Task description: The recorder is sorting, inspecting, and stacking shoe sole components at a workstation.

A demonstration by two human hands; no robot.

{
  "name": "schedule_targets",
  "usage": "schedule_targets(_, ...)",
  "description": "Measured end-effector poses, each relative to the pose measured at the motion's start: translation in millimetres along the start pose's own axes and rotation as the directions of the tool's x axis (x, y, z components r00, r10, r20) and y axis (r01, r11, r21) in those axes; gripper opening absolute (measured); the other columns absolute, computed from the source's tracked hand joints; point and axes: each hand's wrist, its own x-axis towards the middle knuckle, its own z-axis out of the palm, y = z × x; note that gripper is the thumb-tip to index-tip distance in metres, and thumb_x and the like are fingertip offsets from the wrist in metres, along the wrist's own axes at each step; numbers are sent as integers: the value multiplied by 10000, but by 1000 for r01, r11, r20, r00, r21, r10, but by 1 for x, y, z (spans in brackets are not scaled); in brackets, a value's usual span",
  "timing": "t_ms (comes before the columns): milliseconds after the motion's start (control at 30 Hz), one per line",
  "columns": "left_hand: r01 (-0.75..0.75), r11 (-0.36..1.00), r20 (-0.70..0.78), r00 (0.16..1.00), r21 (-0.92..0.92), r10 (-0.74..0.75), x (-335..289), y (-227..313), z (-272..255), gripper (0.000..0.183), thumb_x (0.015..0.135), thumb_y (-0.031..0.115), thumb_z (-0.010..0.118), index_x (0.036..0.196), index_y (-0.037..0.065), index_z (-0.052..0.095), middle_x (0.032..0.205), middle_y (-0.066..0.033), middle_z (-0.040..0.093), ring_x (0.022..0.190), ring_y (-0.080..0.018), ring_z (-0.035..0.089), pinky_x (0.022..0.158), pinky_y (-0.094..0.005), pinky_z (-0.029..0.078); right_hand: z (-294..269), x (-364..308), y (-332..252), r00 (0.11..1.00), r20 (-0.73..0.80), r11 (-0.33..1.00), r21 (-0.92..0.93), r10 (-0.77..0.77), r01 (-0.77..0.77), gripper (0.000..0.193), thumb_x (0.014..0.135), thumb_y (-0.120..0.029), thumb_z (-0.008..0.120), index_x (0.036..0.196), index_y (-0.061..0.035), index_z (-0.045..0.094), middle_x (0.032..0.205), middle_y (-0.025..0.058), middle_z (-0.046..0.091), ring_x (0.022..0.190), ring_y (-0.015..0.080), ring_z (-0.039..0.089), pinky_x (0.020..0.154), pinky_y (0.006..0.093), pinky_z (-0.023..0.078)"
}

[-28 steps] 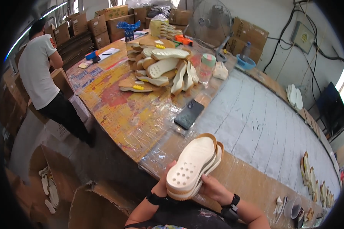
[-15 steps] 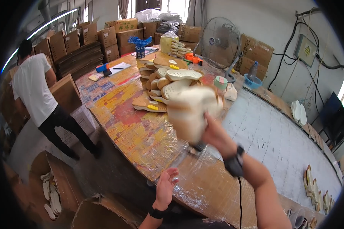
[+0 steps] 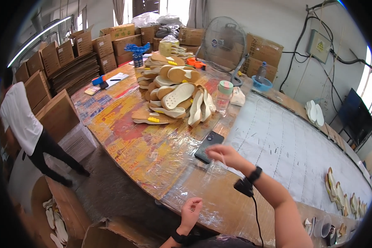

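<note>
A heap of shoe soles (image 3: 178, 96), white and tan with some yellow patches, lies on the wrapped table. Several soles lean on its right side, close to a pink jar with a green lid (image 3: 224, 97). My right hand (image 3: 225, 157), fingers curled, hovers by the near end of a black phone (image 3: 209, 147); I see nothing held in it. A band and a small black device sit at that wrist. Lower down, my left hand (image 3: 191, 211) is half closed in front of the table edge, with no object visible in it.
Open cartons holding more soles (image 3: 58, 219) stand at lower left, where a person in a white shirt (image 3: 22, 118) bends over boxes. Beyond the heap are a fan (image 3: 224, 49) and a blue basin (image 3: 262, 84). More soles (image 3: 337, 192) line the grey surface's right edge.
The soles that my right hand carried are now on the heap's right side, let go. That hand has drawn back and down, uncovering the phone and jar. The other person has shifted left in view.
</note>
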Motion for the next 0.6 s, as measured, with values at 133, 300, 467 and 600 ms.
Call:
schedule_targets(133, -99, 984, 78, 993, 146, 88, -3, 11, 18, 110, 769, 62, 594, 870, 19, 602, 904, -61, 596, 764, -132, 561, 669, -234, 440, -61, -119, 96, 876, -416, 945, -105, 242, -311, 247, 826, -180, 564, 999, -6, 596, 841, 89, 634, 742, 137, 597, 682, 255, 472)
schedule_targets(300, -325, 903, 179, 942, 281, 284, 1, 1, 38, 112, 731, 30, 590, 843, 24, 603, 851, -95, 607, 759, -223, 581, 680, -295, 450, -134, -266, 168, 541, -822, 804, -195, 179, -562, 191, 804, -147, 573, 925, -4, 610, 733, 63, 630, 649, 118, 584, 579, 240, 456)
schedule_targets(467, -410, 821, 216, 911, 397, 351, 3, 7, 52, 85, 712, 23, 585, 794, 27, 607, 821, -98, 615, 765, -249, 580, 688, -311, 444, -135, -333, 176, 223, -973, 751, -186, -52, -634, 137, 783, -128, 569, 844, -16, 617, 667, 122, 614, 633, 202, 603, 582, 299, 454)
schedule_targets(600, -439, 760, 226, 899, 480, 376, 1, -3, 56, 77, 711, 22, 583, 783, 38, 603, 836, -97, 615, 792, -252, 575, 720, -329, 421, -130, -331, 182, 125, -989, 820, -137, -81, -556, 130, 774, -129, 569, 802, -10, 613, 651, 132, 606, 593, 212, 595, 560, 304, 448)
